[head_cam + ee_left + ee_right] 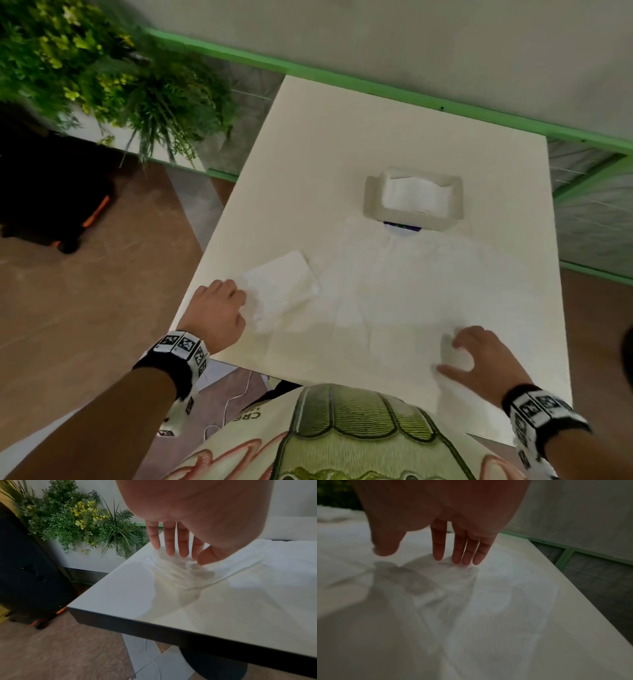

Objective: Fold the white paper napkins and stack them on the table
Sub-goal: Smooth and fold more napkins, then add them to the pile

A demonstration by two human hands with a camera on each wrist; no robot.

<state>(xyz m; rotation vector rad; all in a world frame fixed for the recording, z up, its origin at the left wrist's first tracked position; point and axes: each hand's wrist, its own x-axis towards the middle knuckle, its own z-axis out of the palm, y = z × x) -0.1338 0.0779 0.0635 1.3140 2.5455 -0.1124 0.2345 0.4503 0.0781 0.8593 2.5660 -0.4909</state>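
Note:
A large unfolded white napkin (394, 294) lies spread over the middle of the white table (308, 144). To its left sits a small folded napkin (282, 282), blurred in the left wrist view as the folded napkin (180, 574). My left hand (222, 308) is at that napkin's near-left edge, and the left hand (180, 553) has straight fingers whose tips touch or hover just over it. My right hand (474, 353) is spread over the near-right part of the unfolded napkin (471, 601). The right hand (453, 555) points straight fingers down at the sheet and holds nothing.
A clear napkin holder (414, 198) with white napkins stands at the table's far middle, touching the sheet's far edge. Green plants (120, 85) and a black case (51, 192) are off the table's left. A green-framed wall (376, 89) runs behind.

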